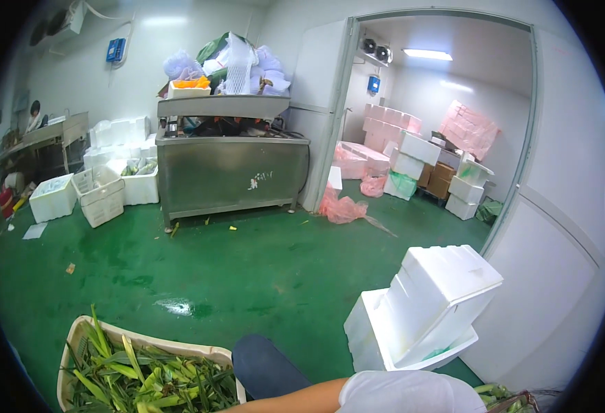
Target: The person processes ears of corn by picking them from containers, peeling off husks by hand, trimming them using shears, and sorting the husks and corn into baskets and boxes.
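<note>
Both of my hands are out of view. A bare forearm (pixel 297 397) with a white sleeve (pixel 411 392) reaches leftward along the bottom edge, and its hand is cut off by the frame. Beside a knee in dark cloth (pixel 269 366) stands a cream plastic crate (pixel 178 343). Green corn husks and leaves (pixel 163 379) fill it, some sticking up past the rim. More green plant pieces (pixel 493 395) show at the lower right, partly hidden by the sleeve.
White foam boxes (pixel 447 279) are stacked on the wet green floor (pixel 230 279) at right. Beyond stand a stainless-steel machine (pixel 235 175) topped with mesh netting (pixel 240 62), a white basket (pixel 98 196) and a doorway with pink plastic (pixel 343 206). A person (pixel 35 118) is far left.
</note>
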